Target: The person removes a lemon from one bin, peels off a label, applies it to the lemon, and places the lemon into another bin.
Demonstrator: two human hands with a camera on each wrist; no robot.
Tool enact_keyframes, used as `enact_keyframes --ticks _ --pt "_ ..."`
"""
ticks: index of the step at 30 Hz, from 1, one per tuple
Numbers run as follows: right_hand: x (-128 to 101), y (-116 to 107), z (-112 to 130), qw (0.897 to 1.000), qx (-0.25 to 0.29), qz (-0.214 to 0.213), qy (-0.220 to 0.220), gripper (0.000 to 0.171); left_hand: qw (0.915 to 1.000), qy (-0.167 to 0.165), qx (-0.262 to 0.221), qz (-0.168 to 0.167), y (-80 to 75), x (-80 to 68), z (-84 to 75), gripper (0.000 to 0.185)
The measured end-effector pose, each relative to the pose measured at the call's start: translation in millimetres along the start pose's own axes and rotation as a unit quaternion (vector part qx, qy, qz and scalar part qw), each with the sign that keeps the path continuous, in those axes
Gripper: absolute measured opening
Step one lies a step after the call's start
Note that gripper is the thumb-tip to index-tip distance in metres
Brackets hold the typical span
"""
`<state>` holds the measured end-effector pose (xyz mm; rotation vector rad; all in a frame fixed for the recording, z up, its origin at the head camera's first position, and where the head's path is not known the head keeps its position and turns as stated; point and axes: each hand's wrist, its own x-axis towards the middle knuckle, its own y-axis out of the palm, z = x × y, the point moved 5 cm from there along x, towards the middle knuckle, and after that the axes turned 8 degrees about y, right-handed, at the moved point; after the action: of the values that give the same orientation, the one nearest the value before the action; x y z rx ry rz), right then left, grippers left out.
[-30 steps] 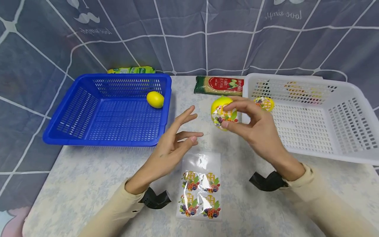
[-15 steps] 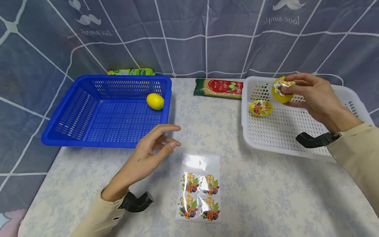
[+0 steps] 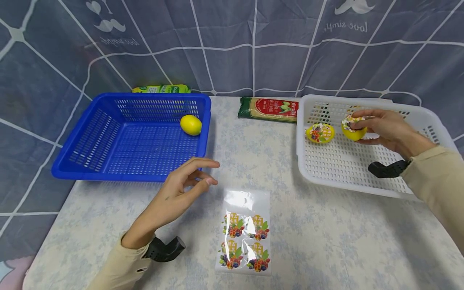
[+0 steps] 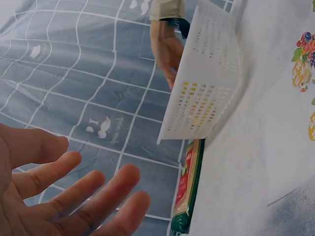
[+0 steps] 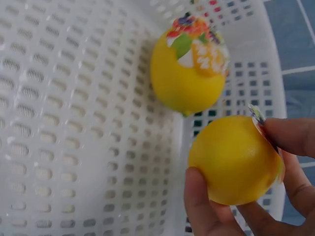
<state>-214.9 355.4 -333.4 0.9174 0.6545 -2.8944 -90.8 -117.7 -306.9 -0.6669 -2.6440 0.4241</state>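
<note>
My right hand (image 3: 384, 129) holds a yellow lemon with a fruit sticker (image 3: 353, 129) low inside the white basket (image 3: 348, 177); the right wrist view shows thumb and fingers curled round that lemon (image 5: 234, 160). A second stickered lemon (image 3: 320, 133) (image 5: 189, 69) lies in the basket just left of it. My left hand (image 3: 181, 189) hovers open above the table in front of the blue basket (image 3: 90, 169), fingers loosely spread (image 4: 74, 196), holding nothing. A plain lemon (image 3: 190, 124) lies in the blue basket. A sticker sheet (image 3: 244, 235) lies on the table near me.
A red and green packet (image 3: 269, 108) lies at the back between the two baskets, also seen in the left wrist view as the packet (image 4: 189, 182). A green packet (image 3: 161, 88) sits behind the blue basket. A grey curtain with white lines hangs behind the table.
My right hand carried the stickered lemon from the table's middle into the white basket and lowered it beside the other one. My left hand drew back towards me and stayed open.
</note>
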Motion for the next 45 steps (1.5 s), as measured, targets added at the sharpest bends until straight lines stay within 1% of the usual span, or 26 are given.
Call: enact_keyframes --ticks 6,13,17,19,27,31,35,39,42,45 --pt "10.5 3.3 -9.6 0.999 -0.02 0.029 0.022 0.026 1.0 -0.006 0.001 -0.002 -0.9 -1.2 0.4 0.032" --pt "16.4 11.4 -12.6 0.996 -0.02 0.078 0.034 0.028 0.9999 -0.005 0.009 0.0 -0.9 0.8 -0.7 0.032" --pt "18.6 11.1 -14.5 0.995 -0.018 0.086 0.037 0.028 1.0 -0.002 0.009 0.003 -0.7 1.4 -0.7 0.032" --pt "18.4 10.2 -14.8 0.995 -0.026 0.087 0.034 0.029 1.0 0.0 0.007 0.004 -0.6 1.1 -0.9 0.032" --pt "13.5 9.5 -12.7 0.995 -0.067 0.073 0.03 0.038 0.9999 0.014 0.0 0.007 -0.6 0.9 -2.0 0.032" --pt "11.5 6.5 -12.0 0.993 -0.088 0.068 0.027 0.048 0.9999 0.014 -0.003 0.008 -0.3 1.3 -1.8 0.031" --pt "10.8 5.9 -12.7 0.993 -0.092 0.069 0.03 0.057 0.9999 0.011 -0.007 0.009 -0.1 0.8 -1.2 0.031" --pt "7.7 6.5 -12.2 0.993 -0.093 0.062 0.031 0.067 0.9998 0.016 -0.008 0.01 -0.7 1.5 -0.9 0.031" --pt "0.5 6.7 -6.4 0.993 -0.112 0.04 0.02 0.075 0.9998 0.018 -0.008 0.009 -2.1 2.5 -0.8 0.03" --pt "-10.9 10.9 5.0 0.989 -0.147 -0.004 -0.013 0.079 0.9998 0.014 -0.007 0.008 -3.6 3.4 -0.5 0.029"
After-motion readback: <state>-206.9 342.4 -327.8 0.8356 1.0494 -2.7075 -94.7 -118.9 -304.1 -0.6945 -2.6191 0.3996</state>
